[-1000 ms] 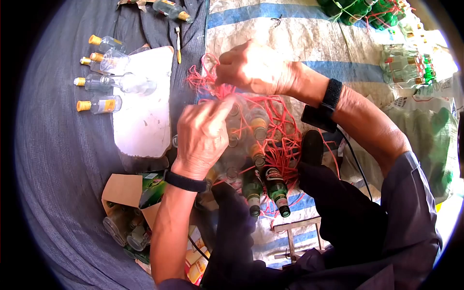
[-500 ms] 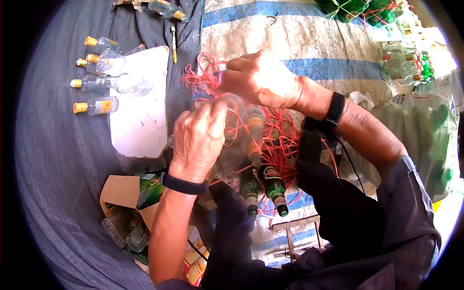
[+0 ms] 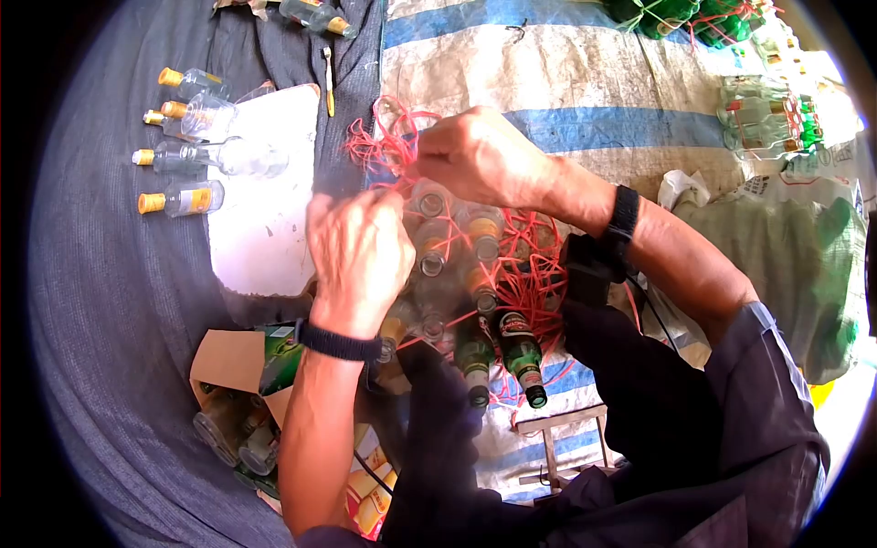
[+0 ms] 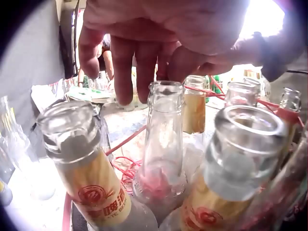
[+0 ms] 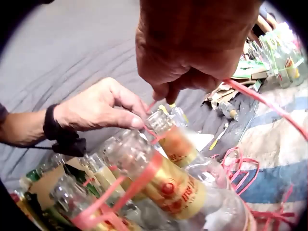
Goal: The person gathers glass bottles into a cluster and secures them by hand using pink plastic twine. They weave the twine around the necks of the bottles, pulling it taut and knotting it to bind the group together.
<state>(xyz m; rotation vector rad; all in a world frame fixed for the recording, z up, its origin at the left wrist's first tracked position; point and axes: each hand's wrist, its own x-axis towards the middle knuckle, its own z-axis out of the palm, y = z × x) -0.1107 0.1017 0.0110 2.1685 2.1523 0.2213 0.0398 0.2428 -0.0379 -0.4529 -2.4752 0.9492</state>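
Note:
Several clear glass bottles with gold labels (image 5: pixel 180 192) stand bunched upright, pink plastic string (image 5: pixel 139 183) wound around their necks. My right hand (image 3: pixel 489 160), above the far side of the bunch, grips the string with curled fingers; a strand trails from the fist in the right wrist view. My left hand (image 3: pixel 361 251) hovers over the near-left bottles. Its fingers (image 4: pixel 124 72) hang fairly straight beside a bottle mouth in the left wrist view, and its thumb tip is close to the string in the right wrist view. Two green bottles (image 3: pixel 519 356) lean at the near side.
Capped clear bottles (image 3: pixel 192 199) lie around a white board (image 3: pixel 265 219) on the left. A carton of bottles (image 3: pixel 228 356) stands near left. Loose string tangles (image 3: pixel 534 265) lie beside the bunch. Tied bottle bundles (image 3: pixel 763 119) and a sack (image 3: pixel 776 274) are on the right.
My left hand has moved slightly left, uncovering more bottle mouths. My right hand has shifted a little nearer to me while keeping hold of the string.

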